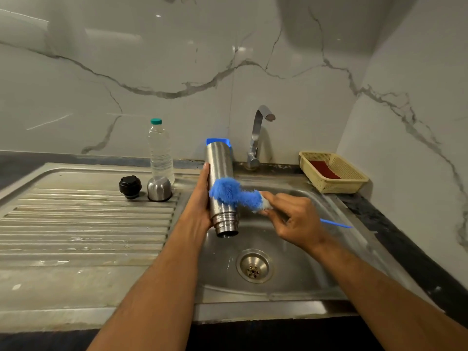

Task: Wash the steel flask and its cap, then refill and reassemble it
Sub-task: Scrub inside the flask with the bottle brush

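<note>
My steel flask (pixel 219 173) tilts over the sink, open threaded mouth toward me (base up). Its steel cap (pixel 159 188) sits inverted on the drainboard, touching nothing, beside the 1 black stopper (pixel 130 186).

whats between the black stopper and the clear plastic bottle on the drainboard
In the head view, the steel cup-shaped cap sits between the black stopper and the clear plastic bottle.

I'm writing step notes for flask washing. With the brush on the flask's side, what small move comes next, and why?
Probably draw the blue brush down the flask toward its threaded neck. The left hand holds the flask mouth-down over the sink, the right hand grips the brush near its head, and the bristles sit mid-body, so the threads look unscrubbed.
</note>
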